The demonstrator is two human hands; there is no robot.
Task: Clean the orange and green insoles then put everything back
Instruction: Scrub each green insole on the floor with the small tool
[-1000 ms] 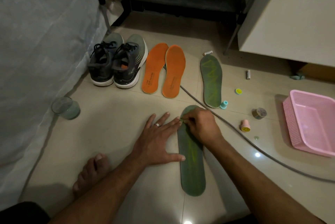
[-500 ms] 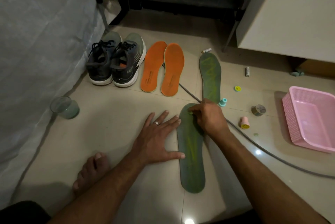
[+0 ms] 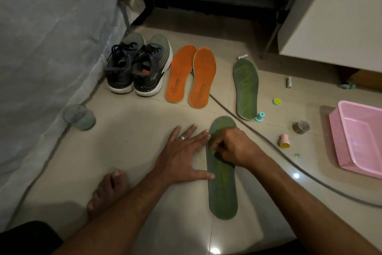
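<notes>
One green insole (image 3: 222,188) is lying flat on the floor tiles (image 3: 132,130); left hand (image 3: 182,157) is pressing its edge, fingers spread. Right hand (image 3: 231,147) is pinching something small against it, can't tell what. Looking light, floppy; best lifted by heel edge.

Near insole (image 3: 222,188): dull green w/ yellow-green scribble. Far green insole (image 3: 246,89): same green, yellow-green zigzag. Orange insoles (image 3: 191,77): bright orange, dark print nr heels. Shoes (image 3: 138,66): dk grey, green toes, white soles, black laces. Basket (image 3: 359,139), right: pink, mesh sides. Floor (image 3: 134,130): beige tile. Cup (image 3: 79,117), left: clear, teal tint.
</notes>
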